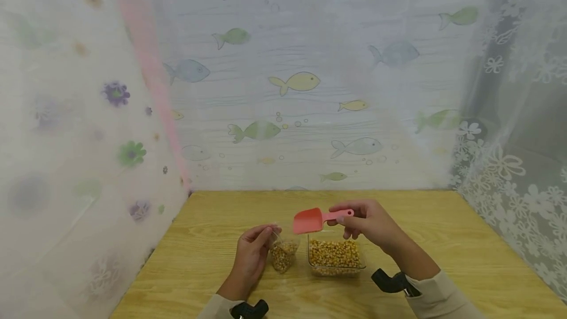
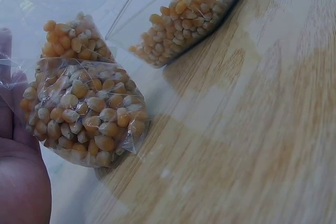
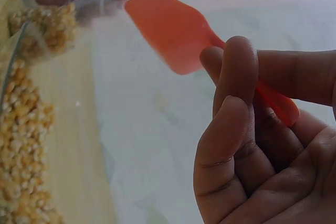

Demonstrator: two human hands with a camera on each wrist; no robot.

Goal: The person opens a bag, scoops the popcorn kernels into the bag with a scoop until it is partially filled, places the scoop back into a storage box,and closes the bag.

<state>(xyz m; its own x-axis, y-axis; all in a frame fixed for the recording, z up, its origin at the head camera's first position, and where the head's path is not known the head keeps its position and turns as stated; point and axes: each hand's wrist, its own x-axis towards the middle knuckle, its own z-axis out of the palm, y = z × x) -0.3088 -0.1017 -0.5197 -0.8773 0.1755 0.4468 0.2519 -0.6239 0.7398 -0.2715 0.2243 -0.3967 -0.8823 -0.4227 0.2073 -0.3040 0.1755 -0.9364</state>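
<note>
My left hand [image 1: 252, 255] pinches the top edge of a clear plastic bag [image 2: 84, 103] partly filled with yellow corn kernels. In the head view the bag [image 1: 283, 256] hangs just right of that hand, close over the table. My right hand [image 1: 369, 223] holds a pink scoop [image 1: 308, 221] by its handle, fingers curled round it. The scoop's blade points left, above the gap between the bag and a clear container [image 1: 337, 272] of corn kernels [image 1: 334, 253]. No kernels show on the scoop [image 3: 170, 32] in the right wrist view.
Under everything lies a light wood-grain table [image 1: 212, 270]. A translucent curtain with fish prints [image 1: 301, 82] hangs behind its far edge. Flower-printed sheets stand at the left [image 1: 88, 137] and right [image 1: 509, 161]. Dark wrist mounts [image 1: 390, 280] sit at both sleeves.
</note>
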